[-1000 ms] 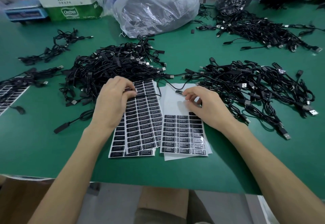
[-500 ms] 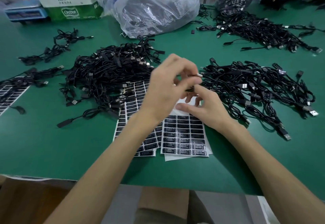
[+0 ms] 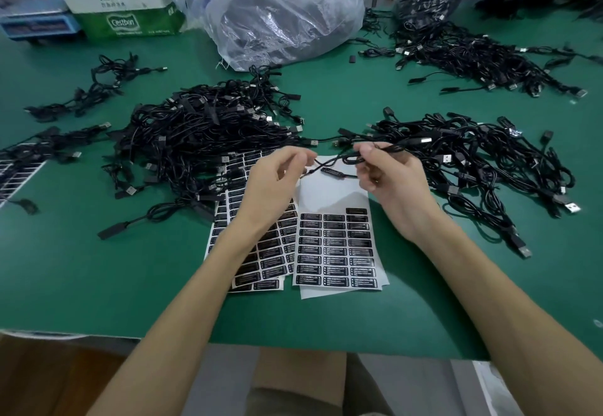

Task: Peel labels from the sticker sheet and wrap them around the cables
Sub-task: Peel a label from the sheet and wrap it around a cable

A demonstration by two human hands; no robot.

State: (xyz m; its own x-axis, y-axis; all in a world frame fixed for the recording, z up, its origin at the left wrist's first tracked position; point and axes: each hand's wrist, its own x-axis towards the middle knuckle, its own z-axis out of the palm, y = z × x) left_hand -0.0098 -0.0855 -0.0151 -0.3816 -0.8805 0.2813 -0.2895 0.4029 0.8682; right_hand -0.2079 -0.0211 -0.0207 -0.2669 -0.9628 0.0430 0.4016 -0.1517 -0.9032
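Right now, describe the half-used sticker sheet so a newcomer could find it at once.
On the green table, two label sheets lie side by side near the front edge. Take the right sheet. Its upper part is bare white backing, while the left sheet is black with labels to its top.

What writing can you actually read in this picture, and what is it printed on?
"怡寶": white top of the green-and-white cardboard carton
"Cestbon": that carton's green side
"LED CONTROLLER": black labels on the right white sticker sheet; finer print too small
Left sticker sheet: too blurred
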